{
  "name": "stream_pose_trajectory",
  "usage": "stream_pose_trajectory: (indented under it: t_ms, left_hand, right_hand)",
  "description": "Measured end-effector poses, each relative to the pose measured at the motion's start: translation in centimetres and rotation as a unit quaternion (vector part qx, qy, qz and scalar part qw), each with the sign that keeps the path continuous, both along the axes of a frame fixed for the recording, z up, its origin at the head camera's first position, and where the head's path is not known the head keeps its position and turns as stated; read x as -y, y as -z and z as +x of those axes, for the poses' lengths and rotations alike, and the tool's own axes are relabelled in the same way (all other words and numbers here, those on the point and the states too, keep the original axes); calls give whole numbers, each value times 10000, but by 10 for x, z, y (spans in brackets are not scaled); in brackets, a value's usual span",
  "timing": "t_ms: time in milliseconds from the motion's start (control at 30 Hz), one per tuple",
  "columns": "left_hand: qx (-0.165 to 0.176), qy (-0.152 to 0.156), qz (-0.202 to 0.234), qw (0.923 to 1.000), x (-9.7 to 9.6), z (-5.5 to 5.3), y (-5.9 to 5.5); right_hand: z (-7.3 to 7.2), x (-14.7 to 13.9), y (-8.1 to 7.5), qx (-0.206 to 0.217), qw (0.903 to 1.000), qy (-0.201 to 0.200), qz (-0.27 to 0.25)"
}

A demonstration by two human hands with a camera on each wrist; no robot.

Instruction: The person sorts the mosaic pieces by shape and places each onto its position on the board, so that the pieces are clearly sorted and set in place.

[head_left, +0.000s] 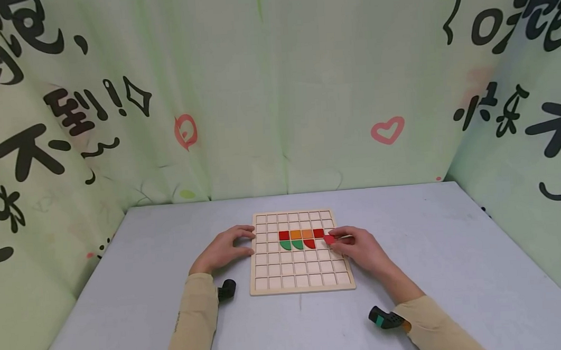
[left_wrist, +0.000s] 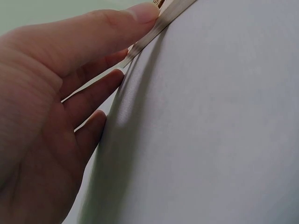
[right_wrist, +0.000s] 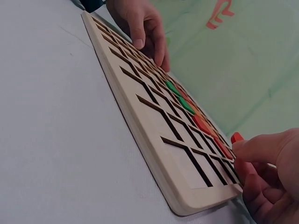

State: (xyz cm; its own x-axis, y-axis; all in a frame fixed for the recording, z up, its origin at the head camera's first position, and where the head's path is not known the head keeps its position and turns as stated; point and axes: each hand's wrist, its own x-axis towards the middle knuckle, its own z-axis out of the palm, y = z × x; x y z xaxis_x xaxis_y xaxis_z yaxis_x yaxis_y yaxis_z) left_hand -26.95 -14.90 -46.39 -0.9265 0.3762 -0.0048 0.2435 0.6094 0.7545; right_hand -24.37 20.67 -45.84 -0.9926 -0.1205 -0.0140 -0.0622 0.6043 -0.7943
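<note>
A wooden grid board (head_left: 303, 289) lies flat on the table. One row holds a red square (head_left: 283, 235), two orange squares (head_left: 301, 234) and another red square (head_left: 318, 233). Below them sit two green quarter-circle pieces (head_left: 291, 245) and a red quarter-circle piece (head_left: 309, 244). Thumb and fingers of my right hand (head_left: 360, 249) pinch a red piece (right_wrist: 237, 137) over the board's right side; its full shape is partly hidden. My left hand (head_left: 224, 247) rests against the left edge, its fingers extended and its thumb (left_wrist: 142, 13) touching the rim.
The white table (head_left: 174, 318) surrounds the board. Curtains (head_left: 281, 90) with black writing and red drawings stand behind and at both sides. Black wrist devices (head_left: 227, 290) sit by both sleeves, the right one (head_left: 383, 317) near the table's front.
</note>
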Motion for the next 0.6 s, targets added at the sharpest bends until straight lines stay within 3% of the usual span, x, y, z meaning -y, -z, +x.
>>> stream_pose_trajectory:
  t_ms: [200, 600]
  left_hand:
    - [4, -28, -18, 10000, -1, 1, -1]
    - [47, -109, -27, 9999, -2, 0, 1]
  right_hand:
    - [-2, 4, -1, 26, 9999, 22, 152]
    - [-1, 14, -3, -474, 9971, -174, 574]
